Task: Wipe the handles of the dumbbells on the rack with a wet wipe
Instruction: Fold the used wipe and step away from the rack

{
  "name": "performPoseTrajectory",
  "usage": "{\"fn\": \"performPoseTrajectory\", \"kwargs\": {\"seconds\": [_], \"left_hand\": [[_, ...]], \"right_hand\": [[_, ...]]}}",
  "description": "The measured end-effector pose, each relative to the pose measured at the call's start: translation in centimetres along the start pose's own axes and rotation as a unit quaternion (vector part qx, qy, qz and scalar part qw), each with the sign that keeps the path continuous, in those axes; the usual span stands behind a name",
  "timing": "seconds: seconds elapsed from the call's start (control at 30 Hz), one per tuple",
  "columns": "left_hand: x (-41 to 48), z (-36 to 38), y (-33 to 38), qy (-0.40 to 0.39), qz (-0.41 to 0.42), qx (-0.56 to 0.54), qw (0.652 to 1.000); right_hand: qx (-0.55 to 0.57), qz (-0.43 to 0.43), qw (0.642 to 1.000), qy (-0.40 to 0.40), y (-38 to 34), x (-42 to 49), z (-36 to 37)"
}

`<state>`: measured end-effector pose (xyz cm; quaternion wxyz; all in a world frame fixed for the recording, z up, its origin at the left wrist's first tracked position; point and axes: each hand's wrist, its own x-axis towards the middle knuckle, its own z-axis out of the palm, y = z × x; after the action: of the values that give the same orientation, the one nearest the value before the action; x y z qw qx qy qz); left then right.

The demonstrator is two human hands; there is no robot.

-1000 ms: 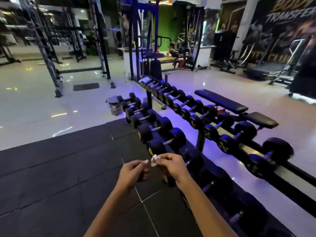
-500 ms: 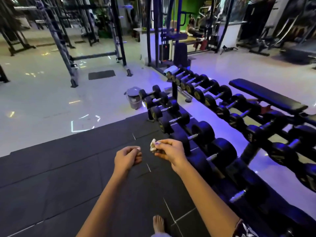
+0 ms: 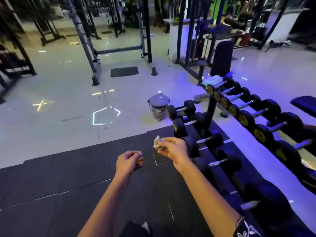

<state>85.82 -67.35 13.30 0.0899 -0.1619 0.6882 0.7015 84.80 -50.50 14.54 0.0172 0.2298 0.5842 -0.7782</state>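
We see the right grip (image 3: 172, 147) held up over the edge of the black rubber floor mat (image 3: 68, 182), thumb and fingertips pinching a crumpled white wet wipe (image 3: 156, 142). The wipe sticks out left of the fingers, in the air, touching nothing else. It is near the lower-row dumbbells but not on any handle. The left grip (image 3: 129, 160) hangs lower and just left of the right one, apart from it, fingers loosely curled, nothing in it. Both forearms reach in from the bottom edge. A black-and-white patterned sleeve (image 3: 246, 230) shows on the right arm.

To the right stands the black metal two-tier rack (image 3: 211, 106), running from bottom right away up the frame. Black round-headed dumbbells with metal handles (image 3: 203, 140) lie in its lower row, just right of the right grip. A second row (image 3: 273, 106) sits on the upper tier, farther right. At the far end of the upper tier a pale flat packet (image 3: 212, 80) rests on the dumbbells.

A small grey lidded bin (image 3: 158, 106) stands on the glossy white floor (image 3: 68, 100), just beside the rack's far end. A black padded bench (image 3: 304, 103) is behind the rack at the right edge. Dark steel gym frames (image 3: 82, 40) stand well back on the floor.
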Motion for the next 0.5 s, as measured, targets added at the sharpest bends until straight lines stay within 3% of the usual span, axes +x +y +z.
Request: {"fn": "performPoseTrajectory", "kwargs": {"seconds": [0.2, 0.5], "left_hand": [[21.5, 2.3, 5.1, 0.012, -0.014, 0.018, 1.000], [51.2, 11.4, 16.9, -0.063, -0.034, 0.084, 0.994]], "right_hand": [[-0.008, 0.004, 1.000, 0.013, -4.3, 20.1, 5.8], [0.031, 0.040, 0.997, 0.056, -13.2, 46.3, 11.7]]}}
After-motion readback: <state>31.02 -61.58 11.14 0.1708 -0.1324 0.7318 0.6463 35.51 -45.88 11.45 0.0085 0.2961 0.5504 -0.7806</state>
